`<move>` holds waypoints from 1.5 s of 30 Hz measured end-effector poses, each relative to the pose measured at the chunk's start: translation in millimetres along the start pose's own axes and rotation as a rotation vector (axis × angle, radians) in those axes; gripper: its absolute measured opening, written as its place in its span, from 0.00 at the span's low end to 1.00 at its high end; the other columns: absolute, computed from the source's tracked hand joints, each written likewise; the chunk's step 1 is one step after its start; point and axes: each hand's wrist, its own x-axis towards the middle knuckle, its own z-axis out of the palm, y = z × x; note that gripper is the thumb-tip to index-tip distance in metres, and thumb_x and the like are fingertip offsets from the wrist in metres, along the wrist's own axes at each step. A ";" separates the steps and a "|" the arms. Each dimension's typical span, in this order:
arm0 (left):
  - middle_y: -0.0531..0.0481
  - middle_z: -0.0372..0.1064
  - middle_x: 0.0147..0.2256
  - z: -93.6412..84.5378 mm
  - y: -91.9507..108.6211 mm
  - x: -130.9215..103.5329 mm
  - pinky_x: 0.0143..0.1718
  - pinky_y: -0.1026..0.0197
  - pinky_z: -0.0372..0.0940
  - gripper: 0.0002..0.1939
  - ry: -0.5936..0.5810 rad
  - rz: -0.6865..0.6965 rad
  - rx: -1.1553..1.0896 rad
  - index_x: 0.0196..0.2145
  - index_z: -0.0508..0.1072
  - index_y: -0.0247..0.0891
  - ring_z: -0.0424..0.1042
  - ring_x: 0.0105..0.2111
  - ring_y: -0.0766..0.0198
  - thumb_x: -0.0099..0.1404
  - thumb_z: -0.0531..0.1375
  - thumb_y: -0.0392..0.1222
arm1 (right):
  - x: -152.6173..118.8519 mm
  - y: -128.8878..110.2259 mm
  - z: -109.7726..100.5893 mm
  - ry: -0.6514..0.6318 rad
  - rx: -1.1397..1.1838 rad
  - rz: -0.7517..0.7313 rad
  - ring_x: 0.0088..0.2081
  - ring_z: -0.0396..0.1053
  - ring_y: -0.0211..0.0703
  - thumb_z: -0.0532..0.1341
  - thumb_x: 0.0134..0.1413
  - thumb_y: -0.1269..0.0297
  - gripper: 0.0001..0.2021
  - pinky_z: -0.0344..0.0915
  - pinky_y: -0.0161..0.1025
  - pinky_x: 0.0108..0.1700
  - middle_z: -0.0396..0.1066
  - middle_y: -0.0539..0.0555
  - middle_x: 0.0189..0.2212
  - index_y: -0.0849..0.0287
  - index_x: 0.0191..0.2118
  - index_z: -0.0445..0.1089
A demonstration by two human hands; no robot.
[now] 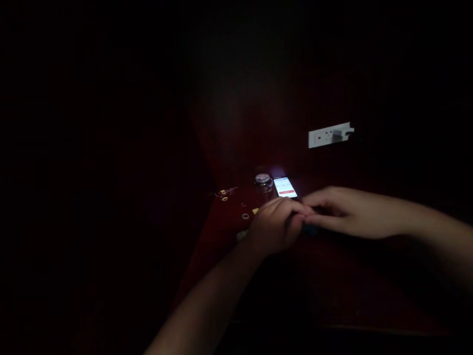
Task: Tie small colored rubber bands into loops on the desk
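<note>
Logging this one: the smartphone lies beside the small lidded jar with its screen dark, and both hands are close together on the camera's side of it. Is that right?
Not quite: the head view shows the smartphone with its screen brightly lit. It does lie beside the small lidded jar, with the left hand and right hand close together on the camera's side.

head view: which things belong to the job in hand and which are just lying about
Seemingly in the job:
left hand and right hand, fingertips together
blue thing by the fingertips, too dark to name

Seemingly apart from it:
phone, screen lit
jar
yellow piece
plug in the wall socket
</note>
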 end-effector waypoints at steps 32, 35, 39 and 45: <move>0.50 0.72 0.36 13.8 -52.6 -34.5 0.57 0.50 0.58 0.06 -0.130 -0.116 0.076 0.38 0.69 0.41 0.70 0.39 0.60 0.70 0.52 0.40 | -6.5 70.7 48.7 0.043 -0.145 -0.235 0.29 0.63 0.39 0.54 0.63 0.66 0.09 0.60 0.37 0.32 0.67 0.52 0.27 0.58 0.33 0.68; 0.51 0.72 0.35 15.1 -53.7 -35.2 0.57 0.50 0.58 0.06 -0.135 -0.113 0.078 0.37 0.68 0.41 0.70 0.38 0.61 0.70 0.52 0.40 | -6.6 71.5 49.3 0.030 -0.149 -0.250 0.29 0.63 0.39 0.54 0.63 0.66 0.09 0.59 0.37 0.33 0.65 0.51 0.26 0.58 0.32 0.68; 0.50 0.72 0.35 14.2 -52.6 -34.9 0.54 0.51 0.60 0.06 -0.152 -0.124 0.082 0.37 0.69 0.41 0.70 0.37 0.61 0.70 0.52 0.40 | -7.0 67.5 48.3 0.018 -0.146 -0.260 0.29 0.62 0.39 0.54 0.62 0.66 0.09 0.58 0.37 0.33 0.65 0.51 0.25 0.58 0.32 0.68; 0.48 0.72 0.37 3.1 -56.8 -36.7 0.45 0.56 0.65 0.06 -0.086 -0.143 0.145 0.37 0.69 0.40 0.70 0.39 0.60 0.69 0.53 0.38 | -10.0 88.6 5.5 0.097 -0.269 -0.074 0.28 0.61 0.38 0.56 0.55 0.67 0.06 0.56 0.36 0.32 0.65 0.50 0.25 0.58 0.28 0.65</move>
